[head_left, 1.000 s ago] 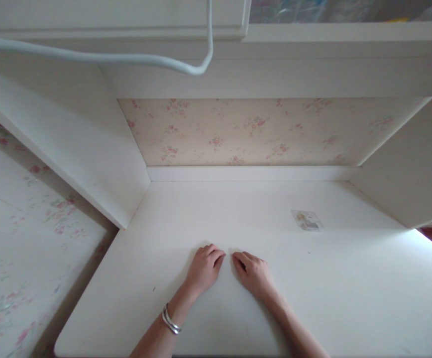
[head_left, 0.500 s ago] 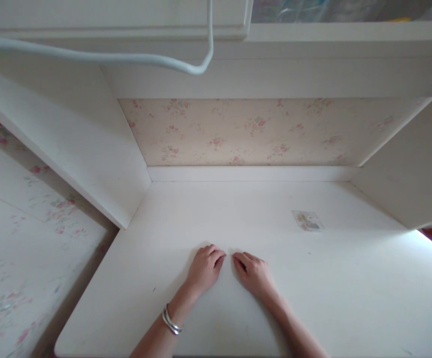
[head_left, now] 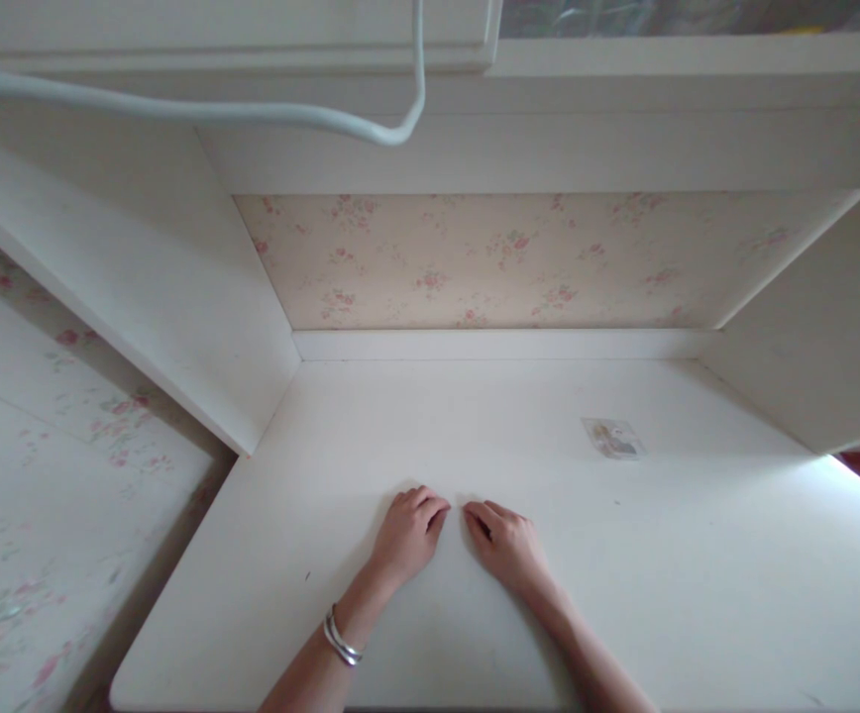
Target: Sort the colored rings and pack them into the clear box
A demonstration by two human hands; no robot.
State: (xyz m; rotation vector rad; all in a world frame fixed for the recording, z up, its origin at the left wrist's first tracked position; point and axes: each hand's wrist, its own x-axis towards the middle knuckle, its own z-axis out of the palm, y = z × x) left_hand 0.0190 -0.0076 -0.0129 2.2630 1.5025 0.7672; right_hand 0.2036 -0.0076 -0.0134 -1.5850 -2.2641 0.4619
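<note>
My left hand [head_left: 407, 535] rests palm down on the white desk top [head_left: 698, 555], a silver bracelet [head_left: 341, 639] on its wrist. My right hand [head_left: 508, 543] lies palm down beside it, fingertips almost meeting those of the left. Both hands have loosely bent fingers lying on the surface and hold nothing. A small faded sticker [head_left: 612, 438] lies on the desk to the far right of my right hand.
White side panels [head_left: 177, 317] wall in the desk on the left and right, with floral wallpaper [head_left: 504, 262] at the back. A white cable [head_left: 267, 114] hangs below the upper shelf [head_left: 623, 69]. The floral-patterned surface [head_left: 36, 465] lies at the left.
</note>
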